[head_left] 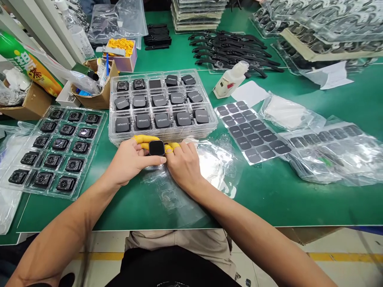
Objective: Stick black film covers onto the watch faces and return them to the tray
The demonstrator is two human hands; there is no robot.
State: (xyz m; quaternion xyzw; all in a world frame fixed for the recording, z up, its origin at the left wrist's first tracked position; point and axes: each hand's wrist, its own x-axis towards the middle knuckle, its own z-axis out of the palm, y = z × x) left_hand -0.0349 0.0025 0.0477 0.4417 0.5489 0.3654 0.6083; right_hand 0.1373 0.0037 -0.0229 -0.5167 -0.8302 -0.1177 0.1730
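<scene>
A square black smartwatch body (157,148) without a strap is held screen up, just in front of the middle tray. My left hand (131,158) is closed on it, with the thumb along the lower edge and yellow-covered fingers behind. At the watch's right edge, my right hand (184,162) is curled closed, its yellow-covered fingertips touching the side. Whatever lies between those fingertips is too small to make out. Clear plastic film (179,195) lies beneath both hands. Beyond them, a stacked clear tray (163,133) holds watch bodies, most with dark printed covers on their faces.
Left, another clear tray (82,175) holds watch bodies showing their sensor backs. Right, a sheet of dark square stickers (254,133) lies near a white bottle (230,79) and plastic bags (335,153). Black straps (230,50) lie behind; small boxes (103,85) stand back left.
</scene>
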